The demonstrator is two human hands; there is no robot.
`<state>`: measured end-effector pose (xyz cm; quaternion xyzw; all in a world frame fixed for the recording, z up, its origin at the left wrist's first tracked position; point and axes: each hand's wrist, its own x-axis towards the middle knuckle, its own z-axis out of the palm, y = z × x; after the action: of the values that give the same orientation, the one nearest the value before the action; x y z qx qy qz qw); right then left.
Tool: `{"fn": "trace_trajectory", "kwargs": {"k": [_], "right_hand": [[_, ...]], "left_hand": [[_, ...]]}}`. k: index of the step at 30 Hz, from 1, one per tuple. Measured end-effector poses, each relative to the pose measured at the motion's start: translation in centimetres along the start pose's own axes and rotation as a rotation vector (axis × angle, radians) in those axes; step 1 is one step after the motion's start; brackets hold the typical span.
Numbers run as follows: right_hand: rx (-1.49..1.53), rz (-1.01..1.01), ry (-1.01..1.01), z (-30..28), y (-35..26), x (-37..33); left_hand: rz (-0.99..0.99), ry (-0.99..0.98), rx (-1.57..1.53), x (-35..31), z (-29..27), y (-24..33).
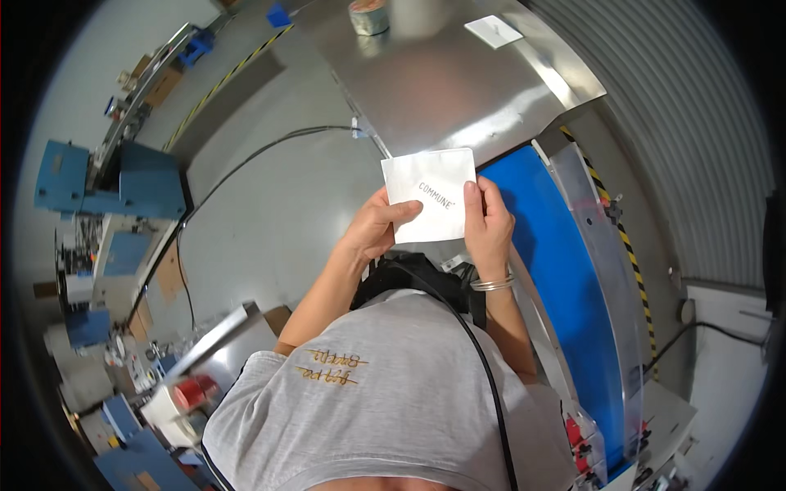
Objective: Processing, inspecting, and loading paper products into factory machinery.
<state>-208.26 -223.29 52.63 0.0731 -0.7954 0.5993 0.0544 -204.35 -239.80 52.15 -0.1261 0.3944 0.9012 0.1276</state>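
A flat, square white packet (427, 225) with dark print on its face is held up in front of my body. My left hand (378, 222) grips its left edge, thumb lying across the front. On the opposite edge, my right hand (490, 221) pinches the packet between thumb and fingers; silver bangles circle that wrist. The fingers behind the packet are hidden. Beyond it lies a shiny metal table (434, 90), with another flat white square (494, 32) near its far right part and a roll of tape (368, 16) at the far left.
To my right runs a blue conveyor belt (565, 278) with a clear side guard (602, 245). A black cable (262, 147) arcs over the grey floor (270, 221) at left. Blue machinery (147, 180) stands farther left. Yellow-black striped tape (630, 254) marks the floor beyond the conveyor.
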Motion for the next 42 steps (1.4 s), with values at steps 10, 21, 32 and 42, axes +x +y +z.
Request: {"fn": "trace_trajectory", "kwargs": {"k": [10,21,32,42], "right_hand": [[0.381,0.441,0.008,6.8,0.6,8.9],[0.109,0.578,0.231,10.8,4.5,26.4],[-0.998,0.756,0.465,9.0,13.8,43.6],[-0.957,0.62,0.672,10.4,14.2,43.7]], "left_hand": [[-0.269,-0.538,-0.764,15.7,-11.3,7.4],[-0.339,-0.055,0.271,29.7,-15.6,18.0],[-0.48,-0.155,0.082,31.6,-16.6,18.0],[-0.535,-0.197,0.185,31.8,-15.8,19.1]]}}
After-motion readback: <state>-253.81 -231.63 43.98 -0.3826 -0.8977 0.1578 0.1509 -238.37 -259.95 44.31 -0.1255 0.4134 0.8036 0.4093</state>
